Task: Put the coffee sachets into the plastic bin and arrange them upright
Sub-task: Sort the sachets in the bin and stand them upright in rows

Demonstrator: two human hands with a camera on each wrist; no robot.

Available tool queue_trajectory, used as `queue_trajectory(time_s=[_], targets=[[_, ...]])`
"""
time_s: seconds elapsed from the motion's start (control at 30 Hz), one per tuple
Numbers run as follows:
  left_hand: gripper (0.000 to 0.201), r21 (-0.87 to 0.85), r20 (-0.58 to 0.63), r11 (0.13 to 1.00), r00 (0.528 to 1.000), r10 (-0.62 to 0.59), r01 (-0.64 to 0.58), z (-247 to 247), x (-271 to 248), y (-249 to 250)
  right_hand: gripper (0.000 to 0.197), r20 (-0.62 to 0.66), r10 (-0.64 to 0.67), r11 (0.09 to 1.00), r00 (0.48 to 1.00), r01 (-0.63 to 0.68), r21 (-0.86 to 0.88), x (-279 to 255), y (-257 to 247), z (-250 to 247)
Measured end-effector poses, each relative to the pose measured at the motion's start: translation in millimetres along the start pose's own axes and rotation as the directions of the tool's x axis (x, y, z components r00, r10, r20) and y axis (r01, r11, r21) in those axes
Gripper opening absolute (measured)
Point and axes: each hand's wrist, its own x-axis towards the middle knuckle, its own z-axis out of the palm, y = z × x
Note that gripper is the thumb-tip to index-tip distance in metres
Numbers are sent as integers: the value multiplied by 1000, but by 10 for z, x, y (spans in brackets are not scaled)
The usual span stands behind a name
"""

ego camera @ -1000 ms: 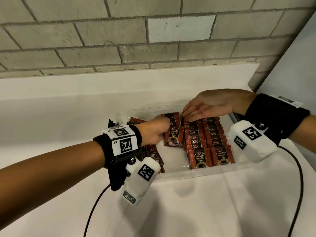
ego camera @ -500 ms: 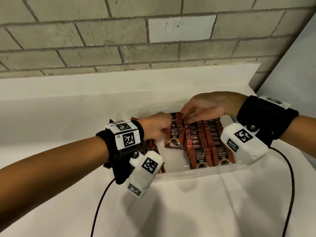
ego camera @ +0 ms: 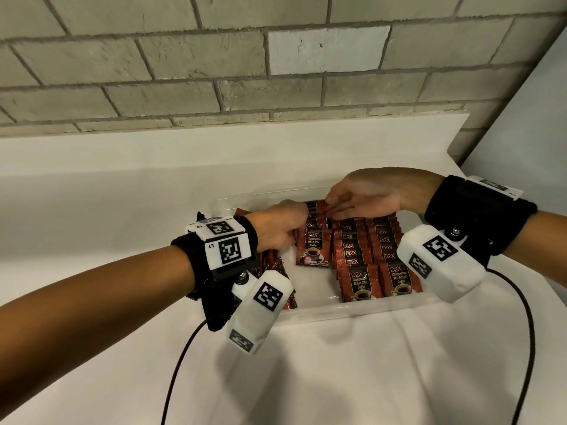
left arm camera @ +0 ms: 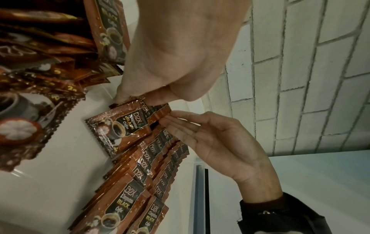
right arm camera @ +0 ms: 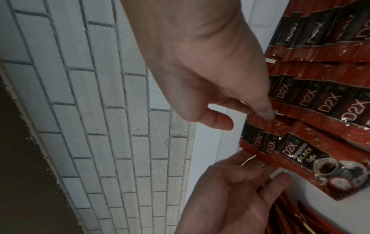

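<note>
Coffee sachets (ego camera: 313, 220) in the plastic bin (ego camera: 352, 308) are pinched by left hand (ego camera: 277, 228); right hand (ego camera: 365, 194), fingers (left arm camera: 180, 125) straight, steadies their tops to keep them upright.

Back wall (ego camera: 214, 56): painted brick in running bond, pale grey-white, mortar joints darker and rough. 1 brick (ego camera: 328, 47) near the top centre is noticeably whiter than its neighbours. Below the brick, a smooth white ledge (ego camera: 153, 148) runs the full width and steps down to a white countertop (ego camera: 352, 378); surface matte, with soft shadows on the near part. At right, a plain pale panel (ego camera: 527, 118) meets the brick at an angle. Lighting even and dim, cool in tone. No window or floor in view.
</note>
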Motion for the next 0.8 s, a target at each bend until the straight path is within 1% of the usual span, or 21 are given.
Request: queue_trajectory(time_s=[0.03,0.1,0.2,0.33,0.47,0.6,0.73,0.8], targets=[[27,8,-3,1000,1000,0,0,-6,-13,4,25,8,22,1000,1000,-23,14,18,-5,6],[27,20,-1,1000,1000,-1,1,-19,-21,11,18,4,22,1000,1000,-22,11,23,3,-9],[29,33,0,999,1000,19,-19,-19,-35,17,16,-13,22,1000,1000,-22,20,37,7,-48],[30,64,17,997,999,36,-37,-2,-68,10,12,-1,27,999,1000,-27,18,48,15,-35],[29,26,32,999,999,40,-41,4,-63,-25,11,21,23,999,1000,-23,22,53,23,-30],[29,-12,73,998,996,55,-54,5,-95,-41,15,38,36,999,999,-37,18,30,-1,-33],[31,-16,77,998,995,66,-65,-9,-125,-46,21,52,50,999,997,-51,5,11,-13,-27],[32,-23,71,998,996,61,-60,-4,-133,-54,18,57,49,999,997,-48,-21,4,-15,-5]])
